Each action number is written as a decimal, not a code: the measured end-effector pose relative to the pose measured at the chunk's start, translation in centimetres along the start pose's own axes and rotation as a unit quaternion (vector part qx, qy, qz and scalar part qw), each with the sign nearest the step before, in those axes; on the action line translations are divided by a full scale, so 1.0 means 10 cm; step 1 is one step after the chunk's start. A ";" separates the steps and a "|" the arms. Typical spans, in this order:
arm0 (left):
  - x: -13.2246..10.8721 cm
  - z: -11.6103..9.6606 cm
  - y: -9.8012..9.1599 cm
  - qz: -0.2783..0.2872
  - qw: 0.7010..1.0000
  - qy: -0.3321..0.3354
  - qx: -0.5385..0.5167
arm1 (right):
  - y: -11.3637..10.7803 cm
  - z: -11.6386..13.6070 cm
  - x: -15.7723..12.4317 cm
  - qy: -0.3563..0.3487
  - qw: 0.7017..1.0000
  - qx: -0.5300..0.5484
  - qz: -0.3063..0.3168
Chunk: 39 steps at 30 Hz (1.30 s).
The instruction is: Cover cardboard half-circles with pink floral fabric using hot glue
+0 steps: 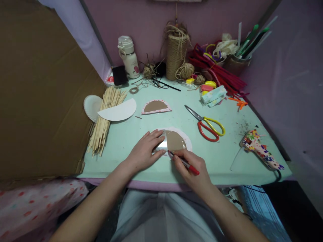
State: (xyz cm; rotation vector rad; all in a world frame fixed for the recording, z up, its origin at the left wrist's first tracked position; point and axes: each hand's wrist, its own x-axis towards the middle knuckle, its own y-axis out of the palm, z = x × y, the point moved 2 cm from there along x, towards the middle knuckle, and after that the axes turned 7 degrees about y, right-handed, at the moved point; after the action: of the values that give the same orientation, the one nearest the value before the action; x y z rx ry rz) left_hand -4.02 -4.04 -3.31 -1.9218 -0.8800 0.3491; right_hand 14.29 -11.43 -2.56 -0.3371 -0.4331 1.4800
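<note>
Head view: pen is pinched between fingers of right hand. Ruler is pressed onto cardboard by left hand, fingers outstretched.

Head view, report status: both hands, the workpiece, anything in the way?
Left hand spread over shiny strip on cardboard half-disc. Right hand holding pen, tip at strip's edge. Scissors apart from both hands; nothing seen blocking.

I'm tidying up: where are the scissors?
In the head view, the scissors lie right of centre, beyond the right hand, left of the glue gun.
</note>
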 end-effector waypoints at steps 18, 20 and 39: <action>-0.02 0.03 -0.01 -0.038 0.999 0.002 -0.004 | 0.03 -0.11 -0.10 -0.085 0.993 0.032 -0.080; -0.03 0.04 -0.02 -0.055 0.998 -0.003 -0.018 | 0.02 -0.11 -0.11 -0.087 0.992 0.034 -0.088; -0.01 0.03 0.01 -0.023 0.999 0.001 0.024 | 0.02 -0.05 0.50 0.087 0.982 0.157 -0.064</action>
State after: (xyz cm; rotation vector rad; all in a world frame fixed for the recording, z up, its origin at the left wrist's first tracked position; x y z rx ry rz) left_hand -4.25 -3.99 -3.51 -1.8555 -0.9055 0.3386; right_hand 14.50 -6.44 -2.71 -0.1817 -0.0758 1.3541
